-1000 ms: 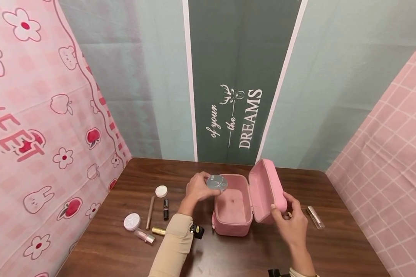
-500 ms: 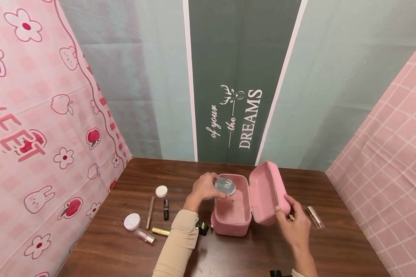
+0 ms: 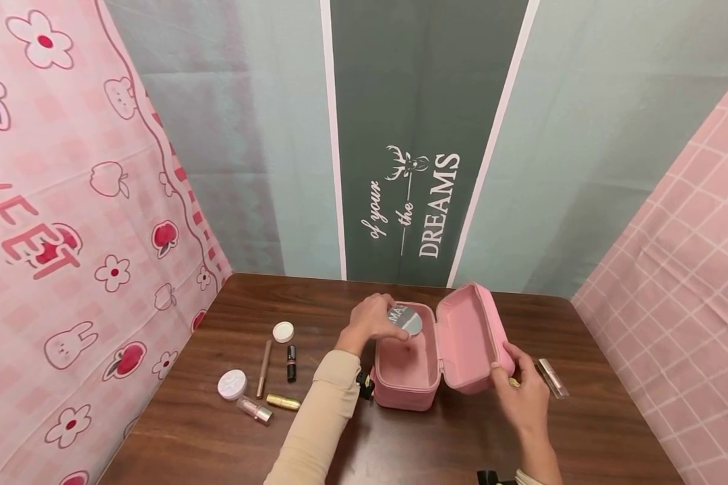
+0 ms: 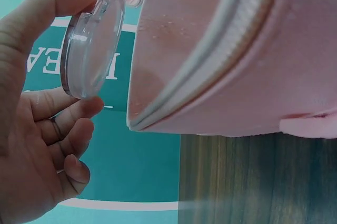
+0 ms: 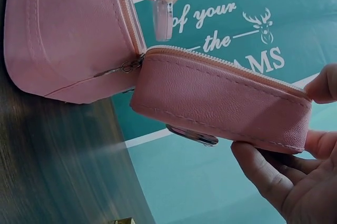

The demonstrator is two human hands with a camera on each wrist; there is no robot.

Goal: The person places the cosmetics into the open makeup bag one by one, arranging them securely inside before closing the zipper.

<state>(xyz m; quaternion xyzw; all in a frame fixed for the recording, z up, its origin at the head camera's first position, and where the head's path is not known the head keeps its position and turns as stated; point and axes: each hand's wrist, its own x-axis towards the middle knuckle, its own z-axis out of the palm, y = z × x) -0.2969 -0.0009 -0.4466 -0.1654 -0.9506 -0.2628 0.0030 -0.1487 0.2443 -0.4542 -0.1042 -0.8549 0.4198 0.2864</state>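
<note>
My left hand (image 3: 373,320) pinches a round compact with a mirror face (image 3: 409,322) between thumb and fingers, above the opening of a pink zip-up cosmetic case (image 3: 405,399). Seen in the left wrist view, the compact (image 4: 95,42) has a clear rim and is tilted on edge, apart from the case wall (image 4: 295,66). The case's lid (image 3: 470,337) leans back to the right on its hinge. My right hand (image 3: 524,394) grips the lid's outer end, thumb on one side and fingers on the other, as the right wrist view also shows. Part of the case interior is hidden by the compact.
On the wooden table's left lie a white round jar (image 3: 232,384), a small white round container (image 3: 283,331), a brown stick (image 3: 263,369), a black tube (image 3: 291,364), a gold tube (image 3: 283,402) and a pink-silver tube (image 3: 255,409). A clear slim tube (image 3: 553,378) lies right.
My left hand has carried the compact rightward, from the case's left rim to over its opening. The right hand has tipped the lid a little further to the right.
</note>
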